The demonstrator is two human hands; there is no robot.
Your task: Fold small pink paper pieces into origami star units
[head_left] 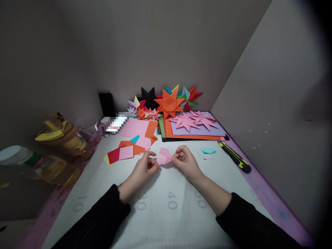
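Note:
A small folded piece of pink paper (164,156) is held up between my hands, just above the white mat (166,221). My right hand (187,164) pinches its right corner between thumb and forefinger. Close to the paper's left edge is my left hand (144,168), its thumb and forefinger apart and its other fingers curled. It appears not to grip the paper. A folded light-blue paper piece (208,150) lies to the right of my right hand. Left of the pink piece, loose coloured paper cards, among them a red card (113,156), overlap on the mat.
Folded paper stars, including a large orange star (169,103) and a pink star (185,121), stand or lie at the back on stacked sheets (194,137). A box cutter (234,157) lies at right. A bottle (41,164), a cup (62,136) and a phone (118,123) are at left.

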